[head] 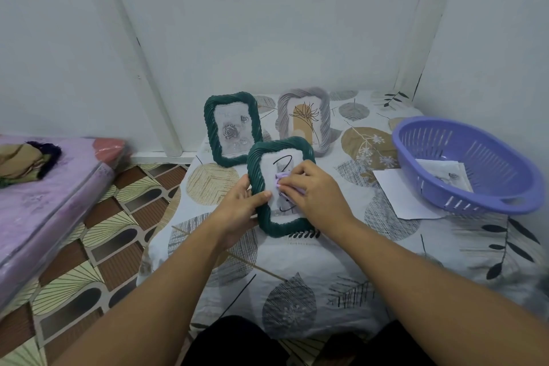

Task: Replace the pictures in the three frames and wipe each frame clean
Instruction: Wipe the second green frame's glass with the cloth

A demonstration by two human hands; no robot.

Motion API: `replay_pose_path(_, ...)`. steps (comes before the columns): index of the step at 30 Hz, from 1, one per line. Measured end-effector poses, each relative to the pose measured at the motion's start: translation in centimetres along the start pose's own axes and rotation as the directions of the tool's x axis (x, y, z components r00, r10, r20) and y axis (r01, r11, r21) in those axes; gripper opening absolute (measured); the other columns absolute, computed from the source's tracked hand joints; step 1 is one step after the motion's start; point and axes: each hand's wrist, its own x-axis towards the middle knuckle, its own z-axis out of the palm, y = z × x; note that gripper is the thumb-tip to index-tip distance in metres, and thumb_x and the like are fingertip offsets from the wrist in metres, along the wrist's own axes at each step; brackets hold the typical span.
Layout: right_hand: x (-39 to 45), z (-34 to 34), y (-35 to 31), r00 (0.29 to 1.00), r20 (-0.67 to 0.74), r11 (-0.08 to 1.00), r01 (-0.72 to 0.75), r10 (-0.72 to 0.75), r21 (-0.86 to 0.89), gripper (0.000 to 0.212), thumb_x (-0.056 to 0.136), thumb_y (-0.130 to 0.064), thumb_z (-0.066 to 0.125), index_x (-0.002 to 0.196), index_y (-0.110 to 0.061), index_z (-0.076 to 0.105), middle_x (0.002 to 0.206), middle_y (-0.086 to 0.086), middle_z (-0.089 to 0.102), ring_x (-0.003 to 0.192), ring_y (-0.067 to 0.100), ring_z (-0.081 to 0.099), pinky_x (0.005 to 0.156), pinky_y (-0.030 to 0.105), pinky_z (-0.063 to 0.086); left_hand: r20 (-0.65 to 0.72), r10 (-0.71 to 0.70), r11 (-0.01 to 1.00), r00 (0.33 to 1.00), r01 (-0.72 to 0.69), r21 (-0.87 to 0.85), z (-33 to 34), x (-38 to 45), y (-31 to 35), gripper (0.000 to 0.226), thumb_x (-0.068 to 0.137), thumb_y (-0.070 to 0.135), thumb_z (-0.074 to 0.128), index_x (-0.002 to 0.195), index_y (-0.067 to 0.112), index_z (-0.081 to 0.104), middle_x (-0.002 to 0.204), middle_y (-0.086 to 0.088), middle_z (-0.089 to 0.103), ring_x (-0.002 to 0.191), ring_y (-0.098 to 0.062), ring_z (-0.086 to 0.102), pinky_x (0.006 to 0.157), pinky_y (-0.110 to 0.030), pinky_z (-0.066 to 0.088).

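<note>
My left hand (237, 205) grips the left edge of a dark green twisted frame (279, 226), held upright over the table with a black-line picture behind its glass. My right hand (312, 190) pinches a small lilac cloth (280, 180) and presses it on the glass. Behind it stand two more frames: a green one (212, 131) with a grey rose picture at the left, and a grey one (325, 122) with a tan plant picture at the right.
A purple plastic basket (463, 187) with a picture sheet inside sits at the table's right, on top of white paper sheets (398, 193). The table wears a leaf-patterned cloth (297, 276). A lilac mattress (44, 196) lies at the left on a patterned floor.
</note>
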Motion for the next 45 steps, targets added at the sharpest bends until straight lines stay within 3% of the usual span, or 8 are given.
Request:
replay_pose_path(11, -0.1, 0.5, 0.3, 0.997, 0.023, 0.994, -0.078, 0.076, 0.081, 0.007, 0.092, -0.025, 0.074, 0.094, -0.022, 0.081, 0.097, -0.008, 0.058, 0.101, -0.018, 0.056, 0.089, 0.041, 0.053, -0.001, 0.002, 1.0, 1.0, -0.002, 0.014, 0.1, -0.1, 0.1, 0.039, 0.102, 0.005, 0.057, 0.134, 0.028, 0.056, 0.122, -0.011, 0.072, 0.115, -0.032, 0.069, 0.097, -0.053, 0.055)
replay_pose_path(16, -1.5, 1.1, 0.8, 0.994, 0.065, 0.992, -0.093, 0.088, 0.079, 0.013, 0.094, -0.046, 0.064, 0.097, -0.037, 0.074, 0.102, -0.023, 0.054, 0.113, -0.002, 0.062, 0.09, 0.056, 0.051, 0.001, 0.0, 1.0, 1.0, 0.0, 0.012, 0.1, -0.2, 0.2, 0.039, 0.102, 0.004, 0.057, 0.133, 0.027, 0.056, 0.122, -0.01, 0.072, 0.115, -0.032, 0.069, 0.1, -0.055, 0.054)
replay_pose_path(21, -0.1, 0.6, 0.2, 0.996, 0.018, 0.991, -0.092, 0.091, 0.101, 0.008, 0.094, -0.026, 0.073, 0.095, -0.022, 0.08, 0.097, -0.011, 0.057, 0.106, -0.014, 0.059, 0.091, 0.04, 0.054, -0.006, -0.002, 1.0, 1.0, 0.002, 0.016, 0.2, -0.4, 0.3, 0.039, 0.101, 0.004, 0.057, 0.131, 0.028, 0.056, 0.119, -0.01, 0.074, 0.112, -0.03, 0.07, 0.099, -0.055, 0.054)
replay_pose_path(25, -1.3, 0.8, 0.5, 0.994, 0.082, 0.994, -0.082, 0.075, 0.079, 0.008, 0.095, -0.037, 0.069, 0.095, -0.034, 0.076, 0.1, -0.02, 0.054, 0.11, -0.001, 0.062, 0.09, 0.051, 0.052, -0.004, -0.005, 1.0, 1.0, 0.005, 0.006, 0.1, -0.4, 0.2, 0.039, 0.101, 0.003, 0.057, 0.132, 0.027, 0.056, 0.122, -0.01, 0.073, 0.114, -0.031, 0.069, 0.101, -0.058, 0.052)
replay_pose_path(29, -0.3, 0.1, 0.5, 0.998, 0.061, 1.0, -0.013, 0.011, 0.024, 0.009, 0.092, -0.023, 0.076, 0.095, -0.017, 0.08, 0.098, -0.005, 0.06, 0.098, 0.009, 0.067, 0.084, 0.041, 0.056, 0.0, -0.005, 1.0, 1.0, 0.005, 0.008, 0.1, -0.4, 0.3, 0.039, 0.101, 0.004, 0.057, 0.132, 0.028, 0.056, 0.121, -0.01, 0.073, 0.114, -0.03, 0.069, 0.101, -0.058, 0.052)
replay_pose_path(36, -1.3, 0.0, 0.3, 0.997, 0.069, 0.999, 0.031, -0.029, -0.024, 0.007, 0.092, -0.025, 0.075, 0.095, -0.02, 0.08, 0.098, -0.01, 0.058, 0.096, -0.012, 0.055, 0.083, 0.035, 0.055, -0.005, -0.005, 1.0, 1.0, 0.005, -0.011, 0.2, -0.4, 0.3, 0.04, 0.101, 0.003, 0.056, 0.132, 0.028, 0.056, 0.122, -0.008, 0.073, 0.114, -0.03, 0.069, 0.101, -0.058, 0.052)
replay_pose_path(40, -0.7, 0.0, -0.3, 0.996, 0.065, 0.997, 0.066, -0.063, -0.051, 0.006, 0.091, -0.021, 0.077, 0.092, -0.016, 0.08, 0.096, -0.003, 0.059, 0.097, 0.005, 0.065, 0.08, 0.035, 0.057, -0.001, 0.003, 1.0, 1.0, -0.003, -0.002, 0.2, -0.5, 0.2, 0.04, 0.102, 0.003, 0.056, 0.133, 0.028, 0.056, 0.122, -0.008, 0.073, 0.114, -0.03, 0.069, 0.1, -0.056, 0.053)
replay_pose_path(45, -0.8, -0.1, -0.2, 0.99, 0.105, 0.992, 0.102, -0.094, -0.074, 0.01, 0.092, -0.023, 0.075, 0.096, -0.016, 0.08, 0.098, -0.003, 0.059, 0.095, 0.006, 0.064, 0.079, 0.034, 0.057, 0.006, 0.013, 1.0, 1.0, -0.013, 0.002, 0.3, -0.6, 0.3, 0.04, 0.102, 0.002, 0.054, 0.134, 0.026, 0.055, 0.123, -0.011, 0.072, 0.114, -0.031, 0.069, 0.1, -0.055, 0.053)
